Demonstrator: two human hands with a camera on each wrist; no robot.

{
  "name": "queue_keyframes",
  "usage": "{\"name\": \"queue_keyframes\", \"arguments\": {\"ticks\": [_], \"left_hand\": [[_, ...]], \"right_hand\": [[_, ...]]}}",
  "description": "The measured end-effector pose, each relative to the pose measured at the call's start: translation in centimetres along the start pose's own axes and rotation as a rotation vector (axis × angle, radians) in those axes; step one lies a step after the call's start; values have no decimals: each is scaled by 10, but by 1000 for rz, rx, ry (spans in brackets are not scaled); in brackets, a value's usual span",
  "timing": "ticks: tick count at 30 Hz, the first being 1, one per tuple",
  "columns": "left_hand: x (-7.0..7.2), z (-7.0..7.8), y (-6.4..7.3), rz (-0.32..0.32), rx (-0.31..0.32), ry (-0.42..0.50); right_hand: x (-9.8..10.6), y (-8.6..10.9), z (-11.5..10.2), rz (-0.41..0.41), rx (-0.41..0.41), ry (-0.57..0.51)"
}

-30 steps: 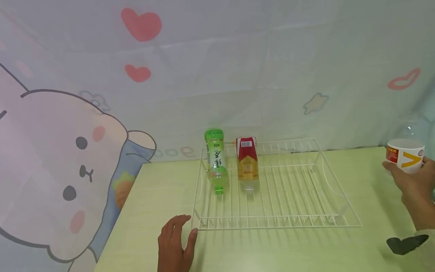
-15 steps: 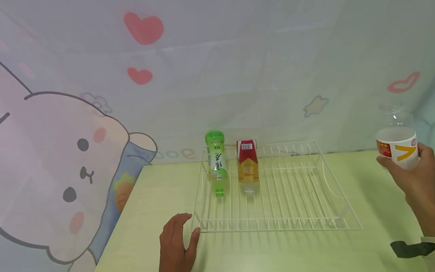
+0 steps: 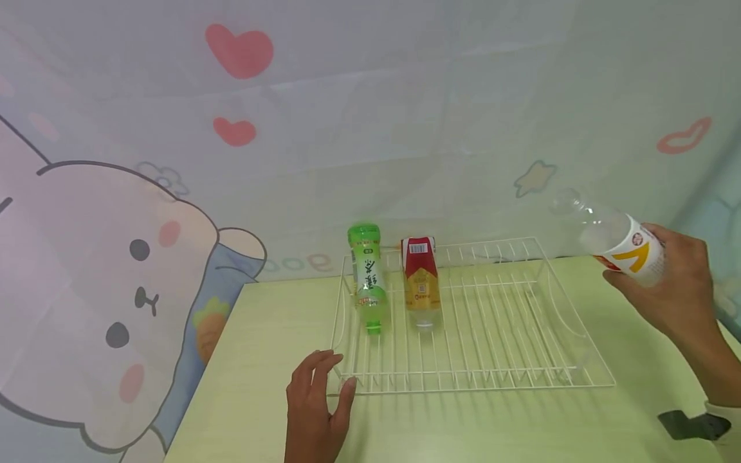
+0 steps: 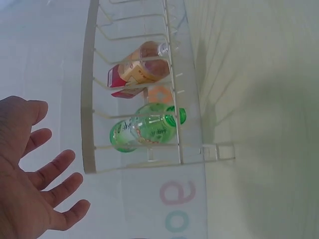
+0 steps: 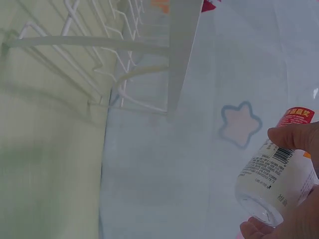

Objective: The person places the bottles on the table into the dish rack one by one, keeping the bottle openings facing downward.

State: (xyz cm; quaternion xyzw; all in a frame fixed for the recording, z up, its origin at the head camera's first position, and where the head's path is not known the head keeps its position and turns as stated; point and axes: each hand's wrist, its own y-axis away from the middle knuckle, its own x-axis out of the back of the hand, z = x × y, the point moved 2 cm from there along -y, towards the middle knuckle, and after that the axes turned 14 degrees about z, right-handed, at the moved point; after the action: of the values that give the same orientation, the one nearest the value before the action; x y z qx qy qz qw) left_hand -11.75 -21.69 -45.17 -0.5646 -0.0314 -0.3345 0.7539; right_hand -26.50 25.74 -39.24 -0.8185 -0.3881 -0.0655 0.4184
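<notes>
My right hand (image 3: 680, 286) grips a clear plastic bottle (image 3: 628, 251) with a white label and an orange mark. It is held in the air right of the rack, tilted, its neck pointing up and left. In the right wrist view, thumb and fingers wrap the bottle (image 5: 274, 174) near its base. My left hand (image 3: 318, 405) is at the front left corner of a white wire rack (image 3: 475, 390), fingers loosely bent and holding nothing. In the left wrist view, a gap shows between the left hand (image 4: 30, 179) and the rack (image 4: 87, 99).
Inside the rack, on its left side, lie a green tea bottle (image 3: 369, 276) and a bottle with a red and gold label (image 3: 422, 283), necks toward the front. A pale green table (image 3: 278, 321) carries the rack. Behind it hangs a printed cloth (image 3: 376, 128).
My right hand has carried the clear bottle left toward the rack and tipped it from upright to leaning left. My left hand has shifted slightly right, to the rack's corner.
</notes>
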Motion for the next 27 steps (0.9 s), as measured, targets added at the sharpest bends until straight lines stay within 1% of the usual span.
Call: {"name": "queue_keyframes", "arguments": {"ticks": [3, 5, 7, 10, 13, 19, 22, 25, 27], "left_hand": [[-3, 6, -2, -24, -3, 4], [-5, 9, -3, -38, -5, 9], [-7, 12, -4, -47, -11, 17], [-10, 17, -4, -60, -21, 23], [-14, 21, -3, -81, -24, 32], [-23, 31, 3, -113, -33, 62], [-28, 35, 5, -117, -42, 78], [-30, 39, 4, -131, -33, 90], [-31, 42, 1, -150, -12, 105]], "right_hand": [[-7, 3, -14, 8, 132, -47], [-10, 7, -23, -7, 192, -70], [-14, 10, -31, -27, 233, -80], [-18, 17, -40, -78, 261, -80], [-22, 22, -49, -110, 291, -78], [-22, 33, -64, -119, 401, -78], [-20, 39, -73, -139, 431, -72], [-21, 45, -83, -161, 457, -72], [-22, 50, -89, -172, 479, -84]]}}
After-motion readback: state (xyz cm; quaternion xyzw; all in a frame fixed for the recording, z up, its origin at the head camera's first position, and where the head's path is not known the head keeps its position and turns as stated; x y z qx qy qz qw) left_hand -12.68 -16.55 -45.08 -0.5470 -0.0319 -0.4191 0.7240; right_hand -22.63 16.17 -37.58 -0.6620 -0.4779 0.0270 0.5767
